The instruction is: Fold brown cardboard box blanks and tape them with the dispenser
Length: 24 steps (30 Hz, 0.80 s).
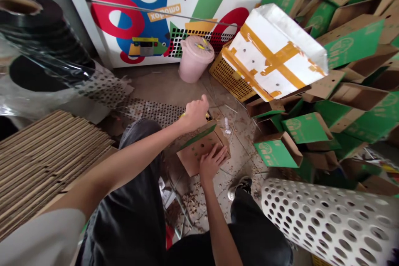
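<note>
A small brown cardboard box point(195, 153), with a green strip along its upper edge, is below me between my legs. My right hand point(213, 161) lies on the box's side with its fingers spread, pressing against the cardboard. At the box's far edge my left hand point(195, 113) is closed in a fist, thumb pointing up. Bits of a yellow-and-black tool point(208, 117) show beside and under that fist; its kind is mostly hidden by the hand.
Flattened cardboard point(52, 153) is stacked on the left, below a black film roll point(34, 20). Ahead stand a pink lidded bucket point(195, 62) and a taped white foam box point(268, 54) on a yellow crate point(229, 77). Green-and-brown boxes point(307, 129) and a perforated white basket point(327, 216) are right.
</note>
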Motion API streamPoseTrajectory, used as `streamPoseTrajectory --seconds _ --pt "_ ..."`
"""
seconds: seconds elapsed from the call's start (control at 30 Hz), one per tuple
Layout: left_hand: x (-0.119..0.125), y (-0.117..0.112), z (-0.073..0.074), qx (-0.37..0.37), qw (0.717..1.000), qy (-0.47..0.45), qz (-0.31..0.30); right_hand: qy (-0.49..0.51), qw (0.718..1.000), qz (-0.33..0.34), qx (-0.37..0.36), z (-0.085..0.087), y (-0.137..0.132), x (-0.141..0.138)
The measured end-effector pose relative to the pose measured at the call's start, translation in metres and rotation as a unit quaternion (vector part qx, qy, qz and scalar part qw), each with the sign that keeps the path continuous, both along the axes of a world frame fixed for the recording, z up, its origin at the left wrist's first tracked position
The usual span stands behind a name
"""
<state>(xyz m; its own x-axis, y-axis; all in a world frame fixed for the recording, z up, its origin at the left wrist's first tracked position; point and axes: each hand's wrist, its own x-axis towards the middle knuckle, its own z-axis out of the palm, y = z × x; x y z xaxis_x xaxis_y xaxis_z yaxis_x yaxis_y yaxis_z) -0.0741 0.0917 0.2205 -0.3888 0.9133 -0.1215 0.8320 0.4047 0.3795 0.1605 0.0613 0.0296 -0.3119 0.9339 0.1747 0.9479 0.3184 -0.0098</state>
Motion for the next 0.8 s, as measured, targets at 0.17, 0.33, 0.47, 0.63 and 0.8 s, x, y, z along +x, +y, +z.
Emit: streamPoseTrajectory --seconds 0.17,0.33,0.47,0.63,0.8 --pt "0.004 0.001 -0.001 -0.002 1.000 -0.009 -0.012 -0.085 0.991 0.023 -0.102 -0.026 -0.017 -0.010" --pt "0.006 0.001 -0.004 0.009 1.000 -0.011 -0.022 -0.050 0.994 -0.022 -0.094 -0.024 0.023 -0.008" --pt "0.007 0.002 -0.007 0.003 1.000 -0.007 -0.020 -0.012 0.989 -0.022 -0.149 -0.007 0.076 -0.002" --pt "0.009 0.003 -0.008 -0.005 1.000 0.001 -0.014 0.024 0.981 -0.033 -0.189 0.004 0.126 0.008" --pt "0.010 0.005 -0.008 -0.009 1.000 -0.001 -0.024 0.048 0.967 -0.078 -0.239 0.003 0.159 0.019"
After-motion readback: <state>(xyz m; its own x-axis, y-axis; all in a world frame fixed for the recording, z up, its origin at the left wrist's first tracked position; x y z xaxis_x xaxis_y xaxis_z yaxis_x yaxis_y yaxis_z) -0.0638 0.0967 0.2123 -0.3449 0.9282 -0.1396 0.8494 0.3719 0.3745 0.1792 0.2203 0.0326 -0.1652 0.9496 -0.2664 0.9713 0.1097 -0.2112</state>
